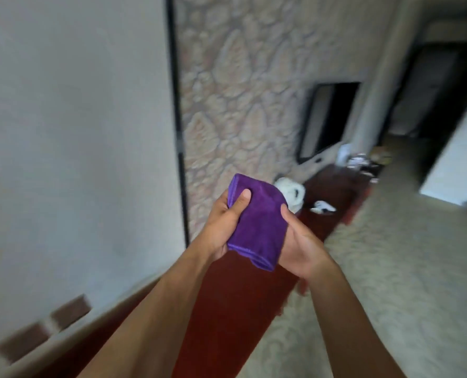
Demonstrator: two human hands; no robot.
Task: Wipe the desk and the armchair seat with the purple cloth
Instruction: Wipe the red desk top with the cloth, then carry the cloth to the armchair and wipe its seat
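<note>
the picture is smeared with motion, so the biggest risk is wiping blind: the dark red worktop (333, 192) along the patterned wall carries a white crumpled thing (292, 190) and a small white object (323, 207) near the hands, plus more clutter (360, 163) at its far end, and a broad sweep could knock any of these to the carpet (390, 268). the purple cloth (256, 227) is folded into a thick pad, and its loose lower edge hangs free, so it could unfold or slip if 1 hand lets go carelessly. no armchair shows here, so that part of the job looks not yet begun

the cloth sits in the air above the near stretch of the worktop, not touching it, held between 2 hands. the left hand (221, 227) grips its left side, thumb pressed over the top face and fingers (224, 248) curled beneath. the right hand (300, 249) cups the right and lower edge, thumb on the cloth, fingers mostly hidden behind it
</note>
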